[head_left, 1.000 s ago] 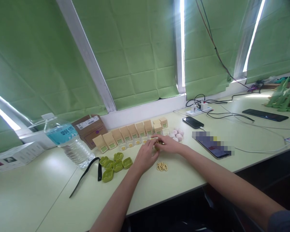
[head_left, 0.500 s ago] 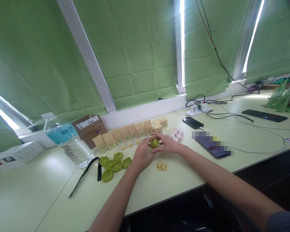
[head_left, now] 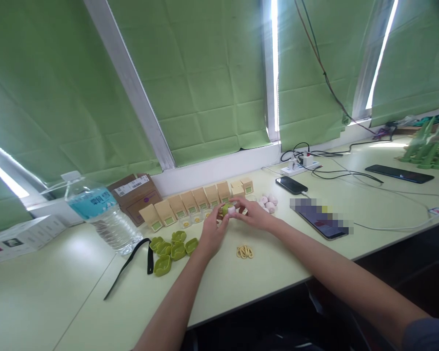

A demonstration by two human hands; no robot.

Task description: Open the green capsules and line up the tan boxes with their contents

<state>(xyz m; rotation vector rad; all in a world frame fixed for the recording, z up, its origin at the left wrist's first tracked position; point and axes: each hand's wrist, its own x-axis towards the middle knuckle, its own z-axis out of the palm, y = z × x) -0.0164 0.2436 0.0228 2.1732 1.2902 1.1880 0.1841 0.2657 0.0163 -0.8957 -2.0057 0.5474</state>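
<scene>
Both my hands meet above the desk near a row of small tan boxes (head_left: pixel 190 201). My left hand (head_left: pixel 211 233) pinches a small green cup-shaped piece (head_left: pixel 226 209) from the left. My right hand (head_left: pixel 254 214) grips the same piece from the right, with a small pale pink part (head_left: pixel 231 210) against it. Several more green pieces (head_left: pixel 172 250) lie in a cluster to the left of my left hand. A small pile of yellow rings (head_left: pixel 245 251) lies on the desk just below my hands. Several pink balls (head_left: pixel 269 203) sit beyond my right hand.
A large water bottle (head_left: pixel 98 214) lies on its side at the left, with a black strap (head_left: pixel 129 263) near it and a brown carton (head_left: pixel 135 194) behind. Phones (head_left: pixel 291 185) (head_left: pixel 322 220) (head_left: pixel 398 173), a power strip (head_left: pixel 300 167) and cables occupy the right. The desk's front edge (head_left: pixel 278 287) runs close below my arms.
My hands came together and lifted a green piece off the desk, then shifted slightly left and farther away. A pale pink part now shows against the green piece.
</scene>
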